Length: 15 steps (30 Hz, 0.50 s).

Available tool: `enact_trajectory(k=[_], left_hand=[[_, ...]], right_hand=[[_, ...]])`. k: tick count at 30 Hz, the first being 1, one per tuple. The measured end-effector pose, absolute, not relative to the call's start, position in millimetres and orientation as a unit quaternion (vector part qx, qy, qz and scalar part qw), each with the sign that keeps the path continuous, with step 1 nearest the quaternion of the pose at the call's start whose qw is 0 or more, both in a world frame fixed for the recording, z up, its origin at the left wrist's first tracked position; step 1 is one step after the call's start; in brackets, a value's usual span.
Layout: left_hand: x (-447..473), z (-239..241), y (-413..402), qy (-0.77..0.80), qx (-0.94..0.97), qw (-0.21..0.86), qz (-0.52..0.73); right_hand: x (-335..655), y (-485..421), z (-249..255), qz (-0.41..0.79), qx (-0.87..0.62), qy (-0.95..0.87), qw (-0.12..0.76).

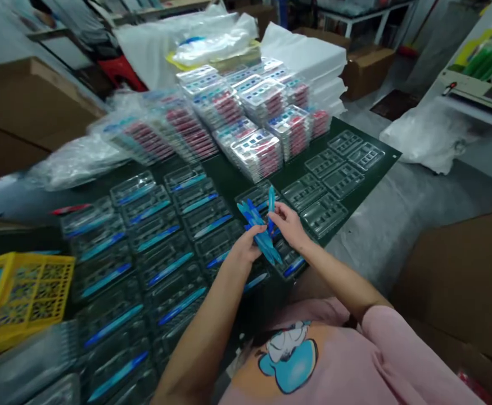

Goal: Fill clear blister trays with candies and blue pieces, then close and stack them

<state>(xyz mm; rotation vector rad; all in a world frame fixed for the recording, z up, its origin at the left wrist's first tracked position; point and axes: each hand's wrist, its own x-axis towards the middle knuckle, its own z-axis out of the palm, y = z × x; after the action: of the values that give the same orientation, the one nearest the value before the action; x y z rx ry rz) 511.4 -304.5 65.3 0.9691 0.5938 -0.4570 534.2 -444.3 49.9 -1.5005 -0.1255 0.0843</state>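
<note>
My left hand [248, 244] is closed round a bunch of blue and turquoise pens [265, 247]. Between the fingertips of my right hand [287, 222] is a single blue pen [271, 201], upright beside the bunch. Both hands are above clear plastic blister trays [285, 261] on the dark green table. Rows of such trays to the left each have one blue pen [170, 267] lying in them. Several trays to the right [324, 215] show no pen. The lower part of the single pen is hidden by my fingers.
Stacks of packed blister trays [256, 152] stand along the table's back. A yellow basket [55, 287] with blue items is at the left edge. Cardboard boxes [460, 281] stand at right and far left. A white plastic bag [431, 135] lies beyond the table's right corner.
</note>
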Motion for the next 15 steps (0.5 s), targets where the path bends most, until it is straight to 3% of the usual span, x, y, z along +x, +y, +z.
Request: enact_trajectory(k=[4,9,12,15], left_hand=[[518,69,-332,0.279,0.408,0.83,-0.258],[520,68,-361,0.277,0.366,0.839,-0.293],[520,67,-377,0.278,0.362,0.838,-0.301],[521,67,-390,0.286,0.36,0.833,-0.307]], right_hand=[[553,-545,61,-0.007,-0.728,-0.115,0.676],[561,-659,57,0.007,-0.847,-0.251,0.469],[560,-682,41,0.037,-0.872,-0.344,0.346],[562,-681,22,0.034,-0.882,-0.377,0.28]])
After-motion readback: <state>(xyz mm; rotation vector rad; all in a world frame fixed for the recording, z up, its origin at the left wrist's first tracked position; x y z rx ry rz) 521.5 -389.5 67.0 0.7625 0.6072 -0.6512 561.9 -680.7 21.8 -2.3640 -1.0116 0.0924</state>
